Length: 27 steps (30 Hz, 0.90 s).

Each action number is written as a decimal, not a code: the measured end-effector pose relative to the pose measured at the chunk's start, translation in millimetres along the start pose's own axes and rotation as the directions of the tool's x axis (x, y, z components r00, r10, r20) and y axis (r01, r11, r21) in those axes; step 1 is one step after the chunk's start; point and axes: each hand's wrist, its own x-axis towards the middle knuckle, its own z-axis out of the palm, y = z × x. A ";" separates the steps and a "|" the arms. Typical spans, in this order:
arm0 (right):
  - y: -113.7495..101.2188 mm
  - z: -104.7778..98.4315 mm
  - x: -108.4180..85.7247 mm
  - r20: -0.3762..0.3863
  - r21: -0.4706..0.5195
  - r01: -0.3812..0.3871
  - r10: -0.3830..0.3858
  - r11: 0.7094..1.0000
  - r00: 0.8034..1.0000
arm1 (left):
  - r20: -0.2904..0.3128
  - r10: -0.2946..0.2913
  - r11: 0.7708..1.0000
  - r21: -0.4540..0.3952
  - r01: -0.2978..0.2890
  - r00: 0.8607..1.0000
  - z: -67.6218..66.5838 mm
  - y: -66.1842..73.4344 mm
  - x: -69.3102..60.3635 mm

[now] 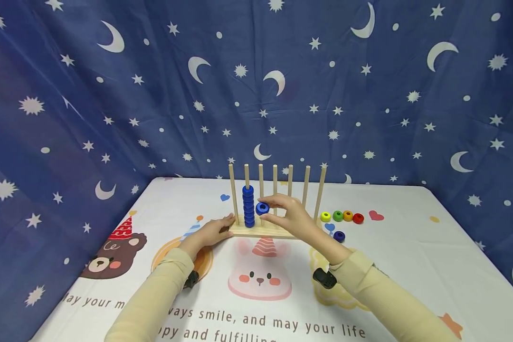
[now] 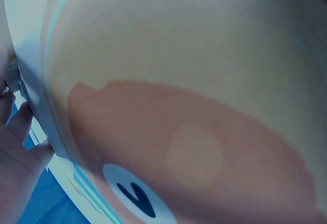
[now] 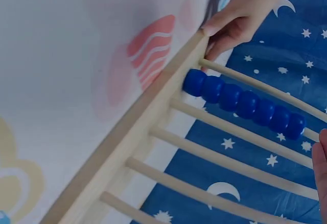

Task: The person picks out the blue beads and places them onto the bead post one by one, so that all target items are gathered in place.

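A wooden rack with upright pegs [image 1: 256, 231] stands on the table. Several blue beads [image 1: 248, 209] are stacked on its second peg from the left; the right wrist view shows the same stack of beads [image 3: 245, 103]. My right hand [image 1: 291, 217] pinches another blue bead [image 1: 262, 208] between thumb and fingers, in front of the third peg. Only fingertips of that hand [image 3: 321, 165] show in its own wrist view. With thumb and curled fingers, my left hand [image 1: 213, 231] grips the left end of the rack's base [image 3: 138, 119]. The left wrist view catches that hand [image 2: 20, 168] at its edge.
Right of the rack lie a yellow bead [image 1: 326, 216], a green bead [image 1: 337, 216], an orange bead [image 1: 347, 215] and a red bead [image 1: 358, 218]. Nearer me is a dark blue bead [image 1: 339, 236]. A printed white cloth [image 1: 410, 266] covers the table; a starry curtain [image 1: 256, 118] hangs behind.
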 end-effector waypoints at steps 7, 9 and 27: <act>-7.6 0.0 9.7 -0.016 0.039 0.008 -0.007 0.999 1.000 | -0.026 0.043 0.999 0.010 -0.043 0.999 2.5 -0.7 -0.1; -8.9 -0.1 11.0 -0.016 0.041 -0.001 0.002 0.999 1.000 | -0.024 0.029 1.000 0.000 -0.029 0.999 2.7 -1.1 -0.1; -11.3 -6.4 21.1 -0.042 0.012 -0.023 0.023 1.000 0.999 | -0.025 0.015 1.000 0.002 -0.015 1.000 2.0 -1.6 2.0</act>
